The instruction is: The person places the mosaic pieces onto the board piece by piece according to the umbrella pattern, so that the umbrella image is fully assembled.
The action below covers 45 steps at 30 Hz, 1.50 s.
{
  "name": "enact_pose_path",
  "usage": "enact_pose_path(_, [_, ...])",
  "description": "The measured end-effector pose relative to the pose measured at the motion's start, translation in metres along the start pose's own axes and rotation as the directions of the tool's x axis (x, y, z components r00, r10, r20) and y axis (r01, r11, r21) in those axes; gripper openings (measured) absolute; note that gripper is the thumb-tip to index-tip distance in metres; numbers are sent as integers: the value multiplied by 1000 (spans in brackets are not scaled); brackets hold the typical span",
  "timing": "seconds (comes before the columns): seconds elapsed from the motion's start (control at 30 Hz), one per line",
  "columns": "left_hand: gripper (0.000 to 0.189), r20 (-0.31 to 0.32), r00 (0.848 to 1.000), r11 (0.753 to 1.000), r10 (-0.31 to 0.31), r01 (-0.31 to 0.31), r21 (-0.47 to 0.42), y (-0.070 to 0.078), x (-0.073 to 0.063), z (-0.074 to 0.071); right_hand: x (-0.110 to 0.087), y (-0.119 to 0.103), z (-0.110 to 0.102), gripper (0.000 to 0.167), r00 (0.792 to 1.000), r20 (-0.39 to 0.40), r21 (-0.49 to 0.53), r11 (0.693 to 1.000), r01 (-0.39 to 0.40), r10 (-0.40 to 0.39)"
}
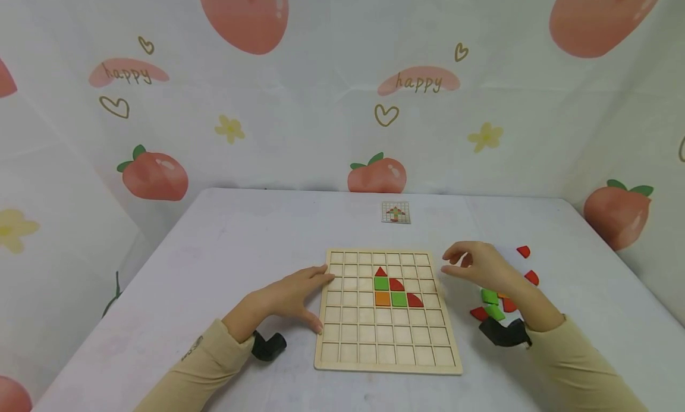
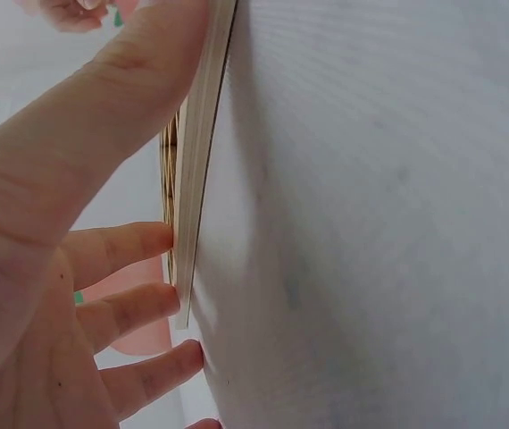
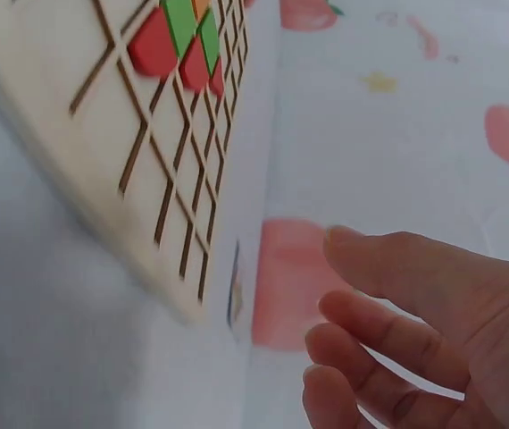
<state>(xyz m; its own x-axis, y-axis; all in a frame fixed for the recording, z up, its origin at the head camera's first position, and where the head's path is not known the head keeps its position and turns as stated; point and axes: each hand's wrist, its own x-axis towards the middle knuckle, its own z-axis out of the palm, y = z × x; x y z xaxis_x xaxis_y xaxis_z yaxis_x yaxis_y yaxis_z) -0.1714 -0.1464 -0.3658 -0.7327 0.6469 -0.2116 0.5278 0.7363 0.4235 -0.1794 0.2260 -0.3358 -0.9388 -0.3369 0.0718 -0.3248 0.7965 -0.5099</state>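
Note:
A light wooden grid board (image 1: 396,337) lies on the table, with several coloured pieces set in its middle squares. A red triangle (image 1: 380,272) tops them, above a green square (image 1: 381,283) and an orange square (image 1: 382,298); red quarter-round pieces (image 1: 415,300) and another green square (image 1: 398,299) sit to the right. My left hand (image 1: 289,293) rests spread along the board's left edge, fingertips at the rim. Just off the upper right edge, my right hand (image 1: 478,266) hovers with fingers loosely bent and nothing between them, as the right wrist view shows.
Right of the board, loose green pieces (image 1: 489,296) and red pieces (image 1: 531,277) lie partly beneath my right forearm. A small pattern card (image 1: 395,213) with a coloured figure on a grid lies behind the board. A printed cloth (image 1: 321,120) hangs at the table's back.

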Motion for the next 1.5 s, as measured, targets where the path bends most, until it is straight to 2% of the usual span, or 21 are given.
enact_pose_path(0.13, [98,-1,1000,1000,-1,1,5,0,0,0,-6,15,-11,25,999,10,-18,999,-41,42])
enact_pose_path(0.27, [99,-1,1000,1000,-5,5,5,-1,0,1,-12,34,-16,25,999,29,-25,999,-36,36])
enact_pose_path(0.5, [98,4,1000,1000,-21,21,-5,0,1,1,-24,57,-22,26,991,120,12,998,-67,65])
enact_pose_path(0.63, [99,4,1000,1000,-22,22,-5,0,0,0,-28,65,-22,27,989,145,9,999,-45,43])
enact_pose_path(1.13, [98,5,1000,1000,-23,23,-16,2,0,-1,-36,73,-15,26,975,215,18,998,-59,54])
enact_pose_path(1.5, [98,7,1000,1000,-25,25,-14,2,0,-2,-35,76,-10,29,975,223,11,1000,-28,25])
